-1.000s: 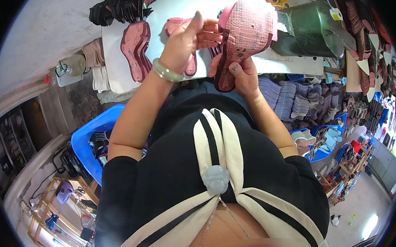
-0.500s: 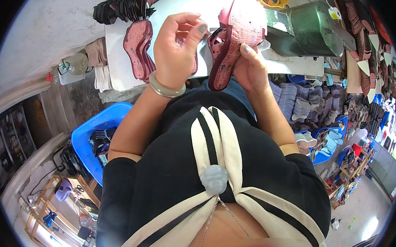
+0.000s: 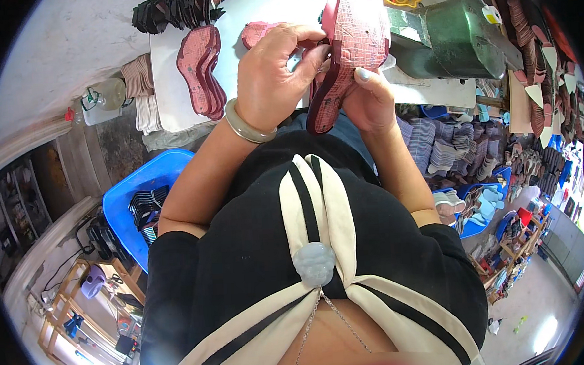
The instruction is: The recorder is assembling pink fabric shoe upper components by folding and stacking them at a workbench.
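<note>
This pink checked slipper with maroon binding (image 3: 361,37), left of the rounded green metal machine (image 3: 466,44), looks light and bendy; its waist seems best to hold. My right hand (image 3: 370,105) grips there, fingers closed; my left hand's (image 3: 274,77) fingers curl nearly together at the binding, pinching or not I can't tell.

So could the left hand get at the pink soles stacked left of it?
Probably yes: only white tabletop shows between the left hand and the stack. That hand's fingers are at the edge of the sole in the right hand, though, so they would likely have to come away first.
</note>
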`<control>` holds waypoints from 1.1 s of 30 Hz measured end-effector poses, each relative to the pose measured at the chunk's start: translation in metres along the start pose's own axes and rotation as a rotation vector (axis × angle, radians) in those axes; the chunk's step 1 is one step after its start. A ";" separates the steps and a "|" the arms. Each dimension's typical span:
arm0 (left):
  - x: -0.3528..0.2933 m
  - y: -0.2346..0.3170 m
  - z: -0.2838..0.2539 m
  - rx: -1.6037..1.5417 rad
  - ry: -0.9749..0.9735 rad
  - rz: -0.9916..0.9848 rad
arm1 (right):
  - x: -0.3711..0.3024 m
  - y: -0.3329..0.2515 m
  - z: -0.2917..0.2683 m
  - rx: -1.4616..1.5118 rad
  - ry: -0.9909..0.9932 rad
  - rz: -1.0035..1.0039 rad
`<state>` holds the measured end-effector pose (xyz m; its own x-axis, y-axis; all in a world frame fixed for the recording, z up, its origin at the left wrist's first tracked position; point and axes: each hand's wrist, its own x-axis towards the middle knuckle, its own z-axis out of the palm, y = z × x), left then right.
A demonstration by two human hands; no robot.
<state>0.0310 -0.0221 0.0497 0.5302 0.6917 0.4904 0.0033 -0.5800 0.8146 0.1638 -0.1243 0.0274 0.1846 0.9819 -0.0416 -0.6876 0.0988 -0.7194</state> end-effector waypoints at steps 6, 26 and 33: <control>-0.005 0.006 0.000 -0.192 -0.015 -0.170 | -0.005 -0.001 0.004 -0.046 0.104 -0.038; -0.012 -0.003 0.012 -1.313 0.179 -0.640 | 0.002 0.005 0.007 -0.131 0.224 -0.182; -0.002 -0.015 0.010 -1.197 0.089 -0.639 | 0.003 -0.003 0.007 -0.105 0.129 -0.269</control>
<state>0.0385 -0.0185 0.0333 0.6574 0.7482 -0.0898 -0.5298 0.5436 0.6510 0.1613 -0.1207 0.0340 0.4419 0.8938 0.0770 -0.5268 0.3280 -0.7841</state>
